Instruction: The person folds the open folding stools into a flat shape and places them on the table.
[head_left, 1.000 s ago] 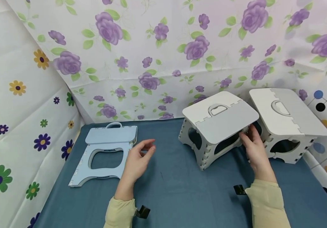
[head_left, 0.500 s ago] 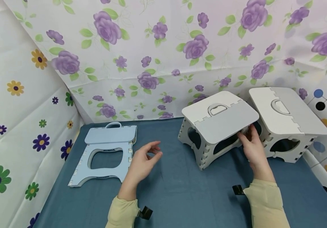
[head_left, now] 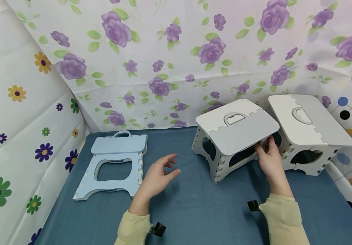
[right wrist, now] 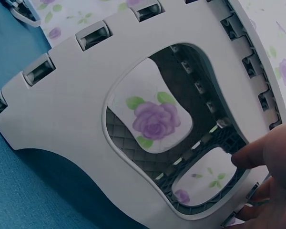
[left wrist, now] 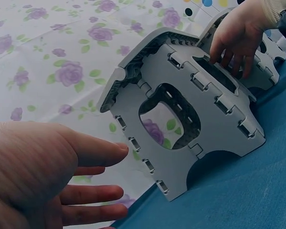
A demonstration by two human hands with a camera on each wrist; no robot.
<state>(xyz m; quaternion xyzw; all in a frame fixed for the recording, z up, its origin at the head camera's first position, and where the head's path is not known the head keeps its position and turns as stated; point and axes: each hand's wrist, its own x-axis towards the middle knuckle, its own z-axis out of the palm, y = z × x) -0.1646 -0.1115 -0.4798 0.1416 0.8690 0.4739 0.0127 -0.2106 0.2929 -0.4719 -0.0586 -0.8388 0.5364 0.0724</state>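
A white-and-gray folding stool [head_left: 240, 131], set up on its legs with its top face up, is what your right hand [head_left: 272, 163] is on; take this stool as the landmark. Its long axis runs on a slant, from the near left end to the far right end, and a carrying loop lies on its top near the middle.

You have its right end: your thumb lies at the edge of the large cut-out in its front panel, and your other fingers bend round the front right corner, partly hidden by it. That grip is narrow, with the corner between thumb and fingers, below the top.

Your left hand [head_left: 157, 177] is off the stool's near left side, touching nothing, thumb and fingers spread wide apart and pointing toward it. The relation that seems to matter most is this: the stool's body reaches leftward from your right hand along that slant, so its left end is the part closer to your idle hand.

Just right of the landmark stands a 2nd white-and-gray stool [head_left: 312, 131]; whether the 2 touch, you cannot tell. Well left of it, a blue stool [head_left: 114, 148] lies folded flat. Beneath is a blue cloth [head_left: 200, 211]; behind, a floral curtain [head_left: 163, 68].
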